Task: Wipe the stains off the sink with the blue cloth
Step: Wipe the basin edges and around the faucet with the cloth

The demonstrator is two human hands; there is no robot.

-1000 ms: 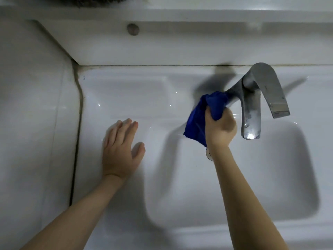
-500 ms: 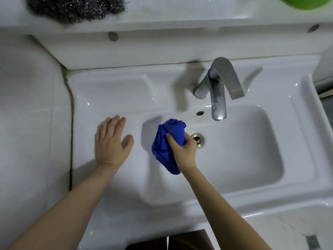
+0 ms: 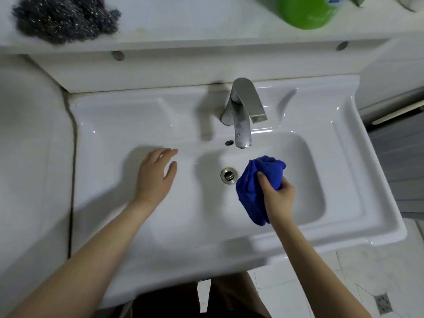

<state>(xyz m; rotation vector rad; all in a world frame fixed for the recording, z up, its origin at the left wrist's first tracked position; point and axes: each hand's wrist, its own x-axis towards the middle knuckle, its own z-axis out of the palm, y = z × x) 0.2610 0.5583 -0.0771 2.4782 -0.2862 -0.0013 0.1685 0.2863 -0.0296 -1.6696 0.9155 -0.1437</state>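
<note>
— Blue cloth (image 3: 257,189): where does it lie?
— It is bunched inside the basin of the white sink (image 3: 344,180), just to the right of the round metal drain (image 3: 227,174) and below the spout of the faucet (image 3: 241,111).

— How does the right hand (image 3: 278,198) keep it?
— Its grip is closed around the cloth. The thumb presses on the top of the bundle; the fingers are wrapped on the far side. Most of the cloth comes out to the left of the grip and above it, and one tail hangs down beside the wrist.

— And the left hand (image 3: 156,173)?
— It holds nothing. It is open, the fingers together and the thumb apart, palm down on the flat surface left of the basin.

— Anything behind the sink?
— On the shelf, a grey steel wool (image 3: 62,17) at the left, a green bottle (image 3: 307,12) at the right.
</note>
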